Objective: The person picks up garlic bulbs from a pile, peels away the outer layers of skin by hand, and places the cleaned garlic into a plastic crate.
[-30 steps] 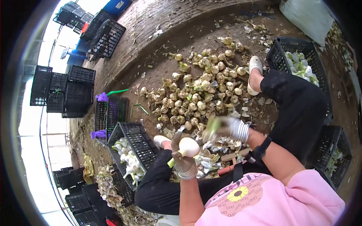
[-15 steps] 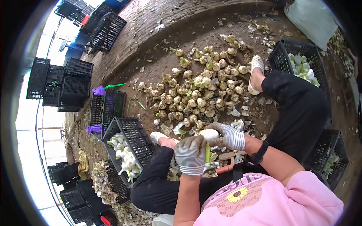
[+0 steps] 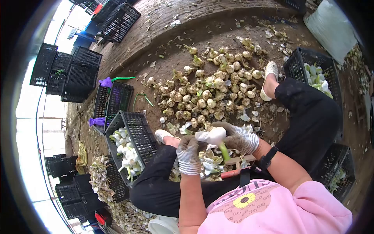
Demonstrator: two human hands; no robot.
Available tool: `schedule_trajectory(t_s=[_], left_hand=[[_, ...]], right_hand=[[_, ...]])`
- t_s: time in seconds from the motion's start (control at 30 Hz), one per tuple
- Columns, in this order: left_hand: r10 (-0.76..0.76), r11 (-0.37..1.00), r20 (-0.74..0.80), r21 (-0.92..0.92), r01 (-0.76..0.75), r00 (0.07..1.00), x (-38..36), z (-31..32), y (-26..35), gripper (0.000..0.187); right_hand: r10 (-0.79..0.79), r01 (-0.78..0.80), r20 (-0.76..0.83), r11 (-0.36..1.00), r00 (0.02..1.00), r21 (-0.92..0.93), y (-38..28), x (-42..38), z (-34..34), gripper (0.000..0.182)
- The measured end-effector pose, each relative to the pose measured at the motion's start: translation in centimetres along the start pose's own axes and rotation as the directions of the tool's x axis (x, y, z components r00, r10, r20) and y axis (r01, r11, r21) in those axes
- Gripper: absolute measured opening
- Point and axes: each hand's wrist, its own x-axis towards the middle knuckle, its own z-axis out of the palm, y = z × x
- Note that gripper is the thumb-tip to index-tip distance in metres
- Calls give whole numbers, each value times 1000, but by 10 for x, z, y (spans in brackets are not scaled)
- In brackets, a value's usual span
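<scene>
One white bulb point(image 3: 218, 135), gripped by the right hand point(image 3: 240, 139) between the knees point(image 3: 287, 93), slants its green stem point(image 3: 224, 152) down the view, slightly right — far side hidden; what the curled left hand point(image 3: 188, 154) holds, I cannot tell.

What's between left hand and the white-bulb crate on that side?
The left leg, in black, lies between left hand and crate; head view.
</scene>
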Motion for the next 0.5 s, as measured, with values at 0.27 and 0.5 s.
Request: schedule_trajectory(t_s=[0.27,0.5], left_hand=[[-58,786,163,-601,146,985,9,-5,28,13],[120,870,121,-491,-46,985,0,-103,74,19]], right_hand=[[116,-110,55,989,992,-98,-10,-4,3,65],[32,-47,128,992,991,114,-29,-13,15,65]])
